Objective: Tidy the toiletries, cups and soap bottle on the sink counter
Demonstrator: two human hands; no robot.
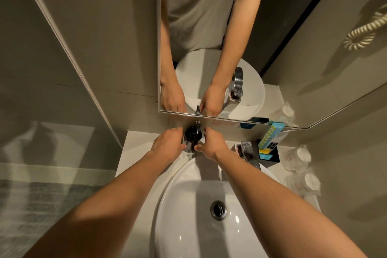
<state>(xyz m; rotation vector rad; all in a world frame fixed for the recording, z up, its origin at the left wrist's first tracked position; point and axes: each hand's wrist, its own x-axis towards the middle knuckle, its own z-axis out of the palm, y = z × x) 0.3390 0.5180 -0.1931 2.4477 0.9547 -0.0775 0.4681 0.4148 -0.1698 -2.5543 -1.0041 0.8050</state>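
From the head camera I look down on a white oval sink (188, 205) that fills the lower middle of the view, with a round metal drain (218, 210) in its bottom. The pale counter (134, 148) runs around the sink and meets the wall, and above it a big mirror (209, 27) shows both forearms and a grey shirt. A chrome faucet (249, 154) stands at the back right of the sink, partly behind my right forearm.

At the back of the counter, close under the mirror edge, stands the dark soap bottle (193, 135) with its pump head on top, upright. My left hand (167, 144) holds it from the left side, fingers curled on its body. My right hand (211, 144) holds it from the right side, thumb and fingers closed around it. So both hands grip the same bottle between them.

On the right of the faucet is a black tray (275, 157) with toiletries in it, among them a tall packet with blue and white pattern (270, 134) that leans toward the mirror. Further right, near the wall, two clear cups (299, 157) seem to be wrapped in plastic film, one behind the other, but the picture is soft there and I am not sure.
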